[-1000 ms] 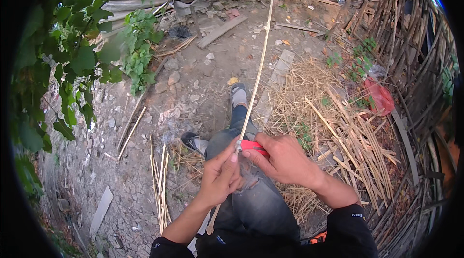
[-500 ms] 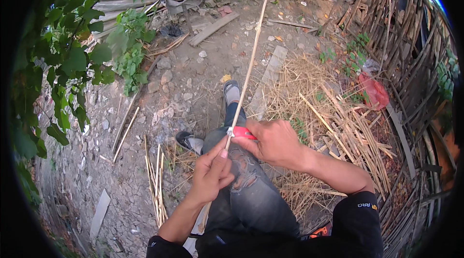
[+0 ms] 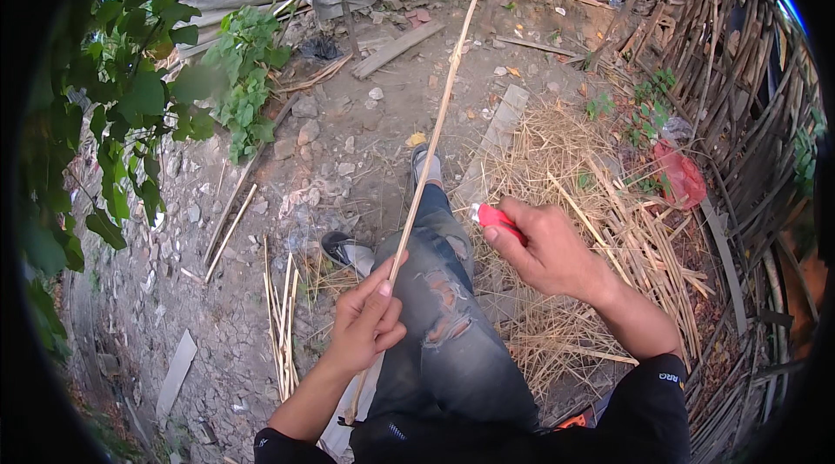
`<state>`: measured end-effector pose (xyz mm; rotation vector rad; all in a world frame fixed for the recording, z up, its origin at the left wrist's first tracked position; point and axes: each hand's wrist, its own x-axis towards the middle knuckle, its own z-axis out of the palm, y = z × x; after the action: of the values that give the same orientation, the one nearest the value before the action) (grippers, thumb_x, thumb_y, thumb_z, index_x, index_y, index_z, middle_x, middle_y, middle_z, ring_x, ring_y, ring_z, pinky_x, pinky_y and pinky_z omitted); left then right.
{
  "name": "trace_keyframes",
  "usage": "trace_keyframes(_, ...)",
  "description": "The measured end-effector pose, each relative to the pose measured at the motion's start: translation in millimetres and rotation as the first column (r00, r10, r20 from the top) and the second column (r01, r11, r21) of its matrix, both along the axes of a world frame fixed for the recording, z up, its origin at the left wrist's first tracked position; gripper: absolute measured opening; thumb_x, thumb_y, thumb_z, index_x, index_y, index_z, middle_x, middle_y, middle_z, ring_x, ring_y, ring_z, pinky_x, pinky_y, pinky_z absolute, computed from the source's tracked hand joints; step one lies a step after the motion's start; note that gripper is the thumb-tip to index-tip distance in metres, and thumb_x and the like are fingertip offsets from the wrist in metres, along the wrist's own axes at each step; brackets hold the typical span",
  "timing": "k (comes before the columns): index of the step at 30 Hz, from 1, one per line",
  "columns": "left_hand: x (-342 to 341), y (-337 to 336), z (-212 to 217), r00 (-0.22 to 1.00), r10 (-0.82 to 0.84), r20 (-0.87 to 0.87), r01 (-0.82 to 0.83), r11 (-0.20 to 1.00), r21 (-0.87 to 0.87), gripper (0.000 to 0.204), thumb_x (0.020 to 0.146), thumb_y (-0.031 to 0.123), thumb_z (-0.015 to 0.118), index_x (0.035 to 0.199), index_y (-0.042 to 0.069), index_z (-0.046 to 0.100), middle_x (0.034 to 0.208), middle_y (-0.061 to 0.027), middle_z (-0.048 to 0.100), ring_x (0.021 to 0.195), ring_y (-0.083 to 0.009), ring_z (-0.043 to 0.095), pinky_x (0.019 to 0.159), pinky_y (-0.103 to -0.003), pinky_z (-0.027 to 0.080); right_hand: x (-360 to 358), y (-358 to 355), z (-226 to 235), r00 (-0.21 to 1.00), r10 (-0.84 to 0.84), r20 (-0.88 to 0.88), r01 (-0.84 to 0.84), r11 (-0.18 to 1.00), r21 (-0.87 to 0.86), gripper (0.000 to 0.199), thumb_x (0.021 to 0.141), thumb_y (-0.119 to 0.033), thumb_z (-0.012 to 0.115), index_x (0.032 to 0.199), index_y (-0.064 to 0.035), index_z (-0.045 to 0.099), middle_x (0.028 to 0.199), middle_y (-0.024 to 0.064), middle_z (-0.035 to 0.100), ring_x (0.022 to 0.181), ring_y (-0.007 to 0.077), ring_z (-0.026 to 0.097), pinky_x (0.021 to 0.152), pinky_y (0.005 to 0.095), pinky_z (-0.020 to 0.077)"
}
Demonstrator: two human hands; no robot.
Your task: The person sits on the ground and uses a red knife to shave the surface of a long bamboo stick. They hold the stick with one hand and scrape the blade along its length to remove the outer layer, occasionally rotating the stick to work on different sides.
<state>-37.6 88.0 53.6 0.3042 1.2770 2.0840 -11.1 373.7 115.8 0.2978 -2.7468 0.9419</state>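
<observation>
My left hand [image 3: 365, 321] is closed around a long, thin bamboo stick [image 3: 441, 126]. The stick slants from near my lap up toward the far side, its lower end passing beside my left forearm. Held in my right hand [image 3: 555, 253] is a red utility knife [image 3: 498, 221], its pale metal tip pointing left toward the stick. A gap separates that tip from the stick. My legs in torn dark jeans [image 3: 435, 290] lie beneath both hands.
Shavings [image 3: 557, 146] and cut bamboo strips [image 3: 648, 247] are heaped on my right, by a stick fence [image 3: 739, 81]. A few upright strips [image 3: 281, 325] stand left of my leg. Leafy vines [image 3: 139, 99] hang at upper left; a plank [image 3: 397, 50] lies ahead.
My right hand has pulled the knife away from the stick, to the right and slightly up. My left hand still grips the stick, a little lower in view.
</observation>
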Motion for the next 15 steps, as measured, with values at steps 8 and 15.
trace_keyframes(8, 2.9, 27.4, -4.8, 0.996, -0.069, -0.049, 0.069, 0.998, -0.013, 0.052, 0.112, 0.027, 0.044, 0.159, 0.005, 0.035, 0.062, 0.0067, 0.023, 0.049, -0.0048, 0.018, 0.046, -0.023, 0.022, 4.6, -36.1, -11.8, 0.993, 0.091, 0.079, -0.104, 0.977, 0.188, 0.044, 0.103, -0.042, 0.058, 0.092, 0.0016, 0.059, 0.063, 0.0233, 0.064, 0.062, 0.0465, 0.066, 0.056, 0.0552, 0.0512)
trace_keyframes(15, 28.6, 1.1, -34.5, 0.990, -0.127, -0.057, 0.122, 0.989, -0.080, 0.049, 0.113, 0.021, 0.041, 0.159, 0.006, 0.036, 0.064, 0.0062, 0.024, 0.052, -0.0051, 0.020, 0.047, -0.022, 0.025, -53.3, 38.1, -18.6, 0.975, -0.205, -0.084, 0.215, 0.966, 0.145, 0.052, 0.105, -0.046, 0.052, 0.091, 0.0026, 0.066, 0.065, 0.0233, 0.064, 0.067, 0.0463, 0.066, 0.064, 0.0541, 0.0509)
